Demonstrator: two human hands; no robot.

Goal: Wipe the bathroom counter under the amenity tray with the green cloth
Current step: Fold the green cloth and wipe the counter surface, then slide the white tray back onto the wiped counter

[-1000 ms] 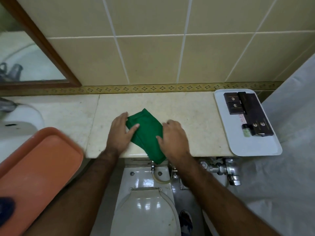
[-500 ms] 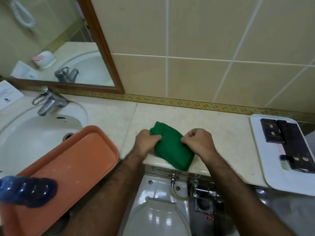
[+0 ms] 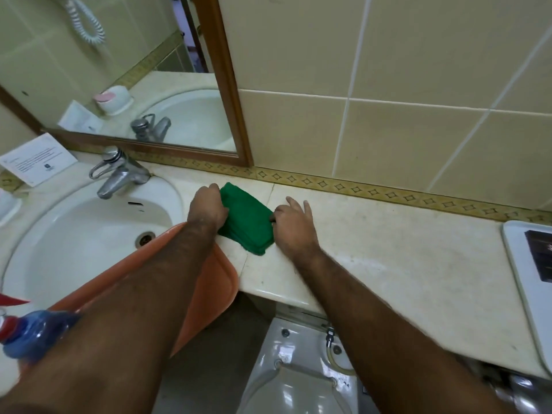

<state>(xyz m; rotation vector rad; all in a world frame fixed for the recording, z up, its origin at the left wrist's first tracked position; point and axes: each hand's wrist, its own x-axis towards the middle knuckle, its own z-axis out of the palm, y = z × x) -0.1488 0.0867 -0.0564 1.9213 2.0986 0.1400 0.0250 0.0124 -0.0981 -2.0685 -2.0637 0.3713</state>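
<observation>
Cloth (image 3: 248,224), folded and green, lies flat on the desk (image 3: 388,255) between the two hands, close to the sink (image 3: 89,222). Left hand (image 3: 209,209): fingers curled shut around the cloth's left edge, knuckles up. Right hand (image 3: 294,224): thumb and forefinger pinch the cloth's right edge, the other fingers (image 3: 306,204) spread loose and resting on the desk just beyond it. Versus 0.5 s ago: cloth and both hands sit further left along the desk, now just beside the sink rim; before, they were at mid-desk above the toilet (image 3: 298,375). Right hand was then a closed fist on the cloth; now it is partly opened, with only the pinch left. Left grip unchanged. Cloth shape much the same, a folded wad angled with its near corner toward the desk's front edge. White tray (image 3: 525,294) with a dark packet (image 3: 540,252) on it stands well off beyond the right hand's fingers, at the frame's right edge, its place on the desk unchanged. Orange tray (image 3: 209,288) lies under the left forearm, overhanging the sink. Blue spray bottle (image 3: 33,333) at lower left, blurred. Tap (image 3: 119,173) beyond the left fingers, behind the sink.
</observation>
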